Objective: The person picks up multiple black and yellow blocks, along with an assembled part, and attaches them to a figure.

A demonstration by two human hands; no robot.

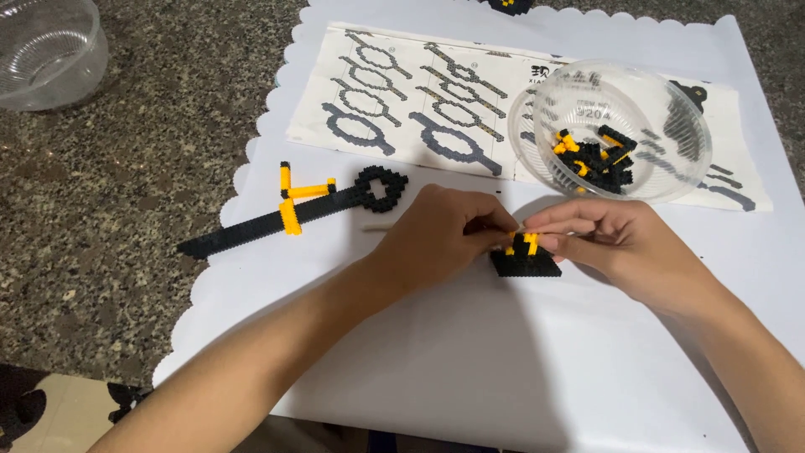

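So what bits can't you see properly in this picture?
- Head view: top of the small black-and-yellow block build, covered by fingertips of left hand and right hand.
- Empty clear bowl: cut off by the left and top edges.
- Pieces in the other clear bowl: too small and piled to count.

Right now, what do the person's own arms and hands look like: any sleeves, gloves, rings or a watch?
Both forearms are bare as far as the head view shows, with no sleeve reaching into frame. The left hand and right hand wear no gloves. No ring, watch, bracelet or marking shows on either wrist or on the fingers in view. The nails look short and unpainted, though they are small in the picture.
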